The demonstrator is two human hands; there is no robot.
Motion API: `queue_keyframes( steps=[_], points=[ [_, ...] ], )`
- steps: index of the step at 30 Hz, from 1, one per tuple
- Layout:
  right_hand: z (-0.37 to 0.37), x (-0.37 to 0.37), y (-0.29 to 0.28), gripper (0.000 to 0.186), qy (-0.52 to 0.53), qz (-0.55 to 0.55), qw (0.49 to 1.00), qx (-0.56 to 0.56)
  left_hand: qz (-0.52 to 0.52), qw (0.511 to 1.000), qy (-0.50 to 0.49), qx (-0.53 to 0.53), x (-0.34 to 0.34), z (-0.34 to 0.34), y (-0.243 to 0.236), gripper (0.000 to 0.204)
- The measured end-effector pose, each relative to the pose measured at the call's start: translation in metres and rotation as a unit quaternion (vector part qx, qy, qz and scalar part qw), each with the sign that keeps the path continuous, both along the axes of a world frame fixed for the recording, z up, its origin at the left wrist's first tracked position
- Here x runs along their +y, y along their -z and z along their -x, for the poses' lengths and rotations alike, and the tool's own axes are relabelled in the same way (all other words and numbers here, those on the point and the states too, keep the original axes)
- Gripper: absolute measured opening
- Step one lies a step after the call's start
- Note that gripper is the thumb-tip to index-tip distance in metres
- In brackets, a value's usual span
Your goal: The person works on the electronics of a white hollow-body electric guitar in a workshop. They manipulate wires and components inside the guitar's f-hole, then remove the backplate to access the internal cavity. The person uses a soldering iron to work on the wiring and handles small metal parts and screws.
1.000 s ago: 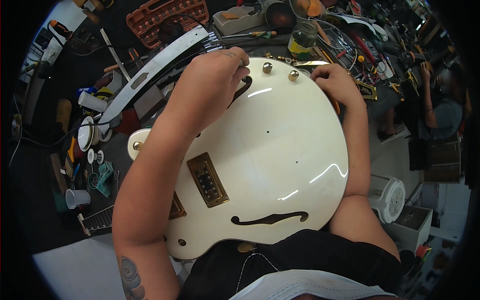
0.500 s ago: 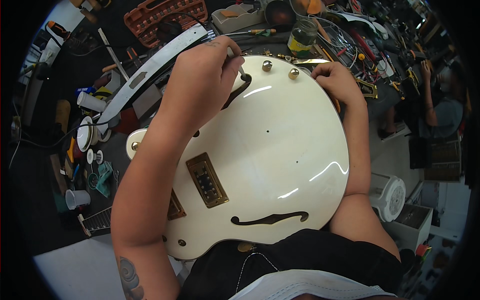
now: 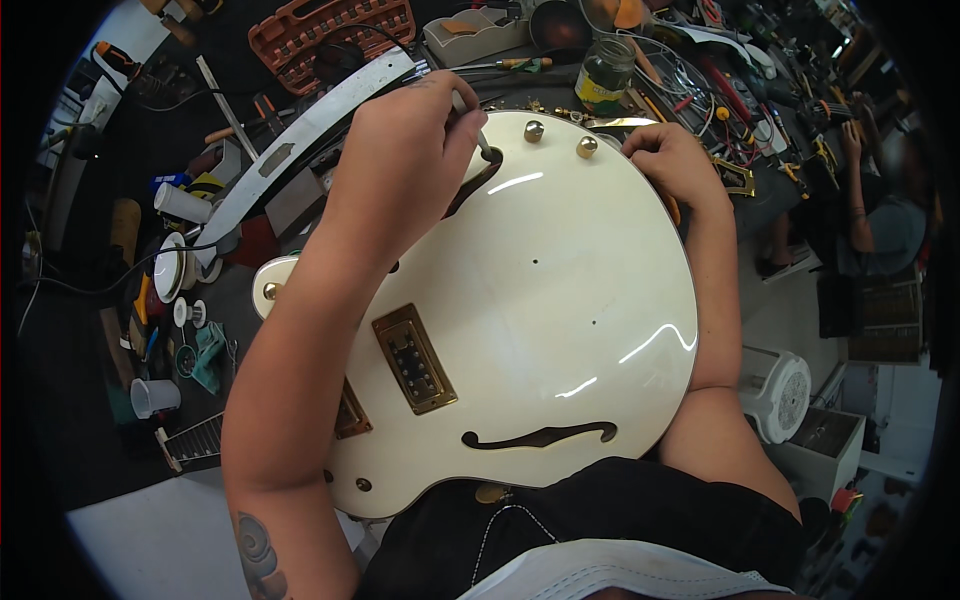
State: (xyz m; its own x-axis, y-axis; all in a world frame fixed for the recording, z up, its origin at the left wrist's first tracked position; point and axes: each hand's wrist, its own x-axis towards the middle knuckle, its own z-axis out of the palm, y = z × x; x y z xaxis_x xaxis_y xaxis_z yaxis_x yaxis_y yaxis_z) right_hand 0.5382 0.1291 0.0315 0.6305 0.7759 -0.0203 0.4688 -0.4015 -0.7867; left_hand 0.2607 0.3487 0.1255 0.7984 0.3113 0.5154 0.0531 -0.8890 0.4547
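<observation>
A cream hollow-body guitar (image 3: 560,300) with gold hardware lies face up across my lap, tilted. My left hand (image 3: 420,140) is closed in a pinch around a slim metal tool (image 3: 486,146), whose lower end reaches into the far f-hole (image 3: 478,185). Two gold knobs (image 3: 534,131) stand just right of that hole. At the guitar's far right rim rests my right hand (image 3: 680,165), fingers curled in; whatever they grip there is hidden. A gold-framed pickup (image 3: 415,360) sits mid-body, and the near f-hole (image 3: 540,437) lies toward my lap.
The dark bench holds a glass jar (image 3: 604,75), an orange tool case (image 3: 330,40), a long pale curved strip (image 3: 300,130), and a tangle of tools and wires (image 3: 720,100). A white cup (image 3: 156,398) stands at left. Another person (image 3: 885,230) sits at far right.
</observation>
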Motion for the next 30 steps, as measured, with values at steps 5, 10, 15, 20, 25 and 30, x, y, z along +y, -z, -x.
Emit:
queue_keyframes(
  steps=[5, 10, 15, 20, 25, 30],
  points=[
    [-0.002, 0.0, -0.001, 0.024, 0.0, 0.01, 1.0, 0.0, -0.037, 0.999, 0.01, -0.019, 0.002, -0.003, 0.005, 0.013],
    [-0.002, -0.001, -0.002, 0.03, 0.014, 0.011, 1.0, -0.001, -0.024, 0.999, 0.001, -0.031, 0.003, -0.006, 0.002, 0.011],
    [-0.005, 0.0, 0.006, 0.03, -0.01, -0.008, 1.0, 0.001, 0.018, 0.999, -0.013, -0.039, 0.001, -0.004, 0.0, 0.012],
    [-0.009, 0.005, 0.011, 0.028, -0.033, -0.019, 0.999, 0.009, 0.04, 0.998, -0.021, -0.039, 0.003, -0.005, 0.001, 0.011],
    [-0.004, 0.006, 0.006, 0.028, -0.032, -0.021, 0.999, 0.026, 0.04, 0.996, -0.014, -0.078, 0.003, -0.005, 0.0, 0.011],
    [0.001, 0.011, 0.006, 0.028, -0.043, -0.02, 0.999, 0.019, 0.064, 0.993, -0.013, -0.094, 0.012, -0.001, 0.0, 0.012]
  ],
)
